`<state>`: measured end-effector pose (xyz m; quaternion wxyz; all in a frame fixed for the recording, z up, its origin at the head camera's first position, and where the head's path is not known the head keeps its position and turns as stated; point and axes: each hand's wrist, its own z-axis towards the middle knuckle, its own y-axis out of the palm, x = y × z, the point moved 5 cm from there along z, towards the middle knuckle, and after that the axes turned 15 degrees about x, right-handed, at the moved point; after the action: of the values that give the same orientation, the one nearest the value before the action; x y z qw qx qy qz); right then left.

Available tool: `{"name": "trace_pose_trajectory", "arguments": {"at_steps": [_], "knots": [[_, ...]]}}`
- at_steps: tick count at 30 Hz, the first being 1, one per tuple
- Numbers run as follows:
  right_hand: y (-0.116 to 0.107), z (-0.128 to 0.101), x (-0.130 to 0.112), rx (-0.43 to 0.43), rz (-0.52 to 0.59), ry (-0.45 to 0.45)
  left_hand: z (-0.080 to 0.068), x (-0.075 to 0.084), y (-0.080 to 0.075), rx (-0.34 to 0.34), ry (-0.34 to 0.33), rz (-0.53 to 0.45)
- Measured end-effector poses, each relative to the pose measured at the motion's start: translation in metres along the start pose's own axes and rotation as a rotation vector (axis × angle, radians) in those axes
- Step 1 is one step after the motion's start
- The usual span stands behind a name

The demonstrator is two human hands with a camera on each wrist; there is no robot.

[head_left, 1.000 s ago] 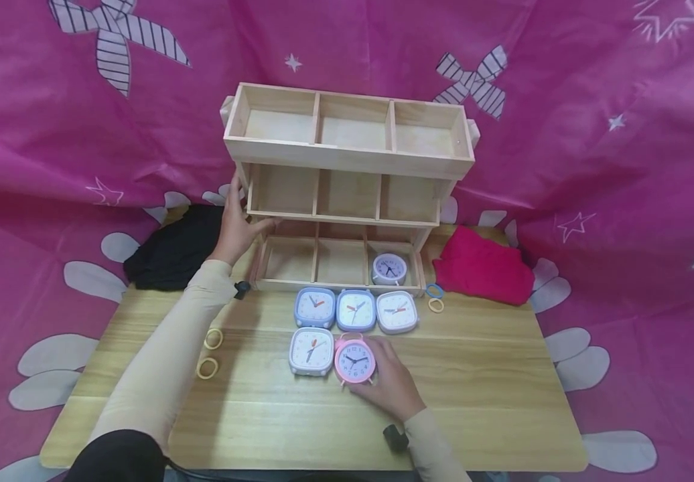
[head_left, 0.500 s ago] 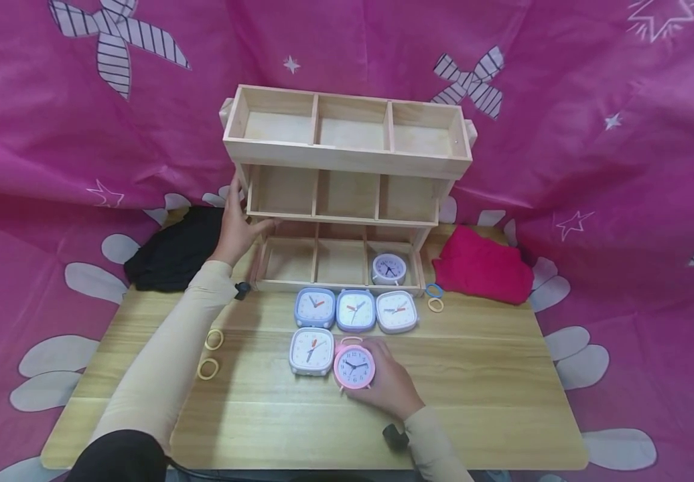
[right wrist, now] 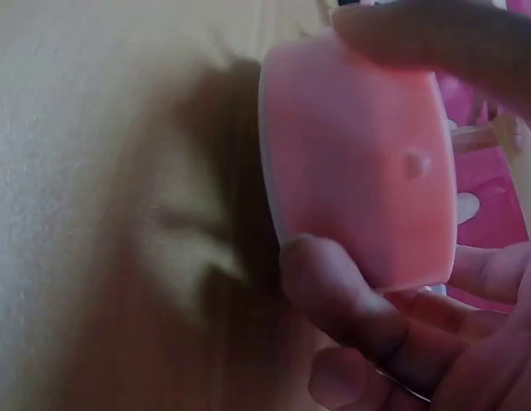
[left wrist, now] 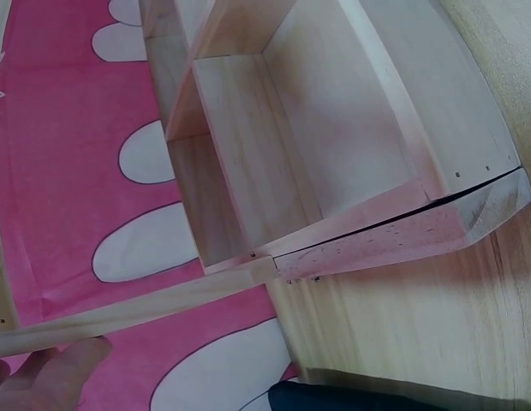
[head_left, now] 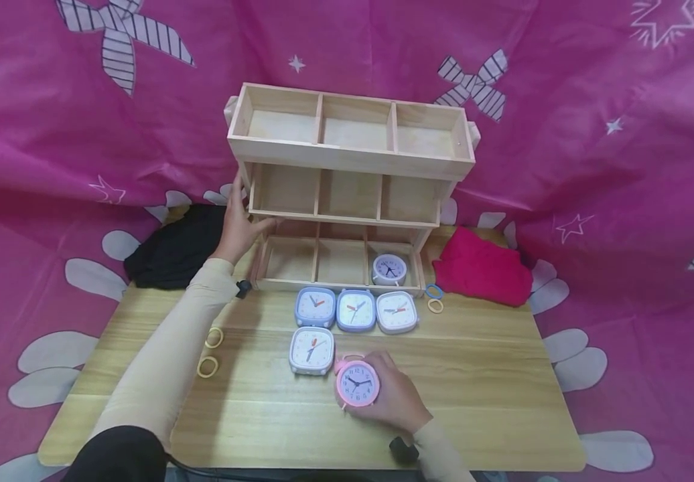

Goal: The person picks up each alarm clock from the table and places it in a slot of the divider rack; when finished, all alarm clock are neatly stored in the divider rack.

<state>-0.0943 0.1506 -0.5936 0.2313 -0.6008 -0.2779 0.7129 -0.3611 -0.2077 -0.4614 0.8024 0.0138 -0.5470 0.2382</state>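
My right hand (head_left: pixel 392 395) grips a round pink alarm clock (head_left: pixel 357 383), dial facing up toward the head camera. In the right wrist view the thumb and fingers wrap the pink clock's side (right wrist: pixel 360 163), close over the table. My left hand (head_left: pixel 237 231) holds the left side of a three-tier wooden storage box (head_left: pixel 347 157), with its fingers at a side strut (left wrist: pixel 163 304) in the left wrist view. A round lilac clock (head_left: pixel 389 269) sits in the bottom tier's right compartment. In front lie blue clocks (head_left: pixel 315 306) (head_left: pixel 356 310) and white-faced clocks (head_left: pixel 398 312) (head_left: pixel 312 350).
Black cloth (head_left: pixel 178 248) lies left of the box and red cloth (head_left: pixel 483 268) to its right. Yellow rings (head_left: pixel 207 367) are on the table's left. A blue ring (head_left: pixel 434 291) and another yellow ring (head_left: pixel 435 306) lie near the box's right corner. A pink curtain (head_left: pixel 624 201) hangs behind.
My right hand has drawn the pink alarm clock toward me and slightly right, away from the white-faced clock beside it. The left hand stays at the box's side.
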Motion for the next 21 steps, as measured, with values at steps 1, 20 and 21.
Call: {"name": "trace_pose_trajectory", "arguments": {"at_steps": [1,20,21], "knots": [[-0.003,-0.001,-0.001,-0.003,0.008,0.001,0.0,0.001,0.0,0.0,0.007,-0.002],[-0.05,0.115,-0.038,0.328,0.143,0.003,-0.002,0.004,-0.003,-0.008,0.016,0.007],[-0.048,0.124,-0.038,0.342,0.148,0.011,-0.002,0.004,-0.002,-0.012,0.011,0.001]]}}
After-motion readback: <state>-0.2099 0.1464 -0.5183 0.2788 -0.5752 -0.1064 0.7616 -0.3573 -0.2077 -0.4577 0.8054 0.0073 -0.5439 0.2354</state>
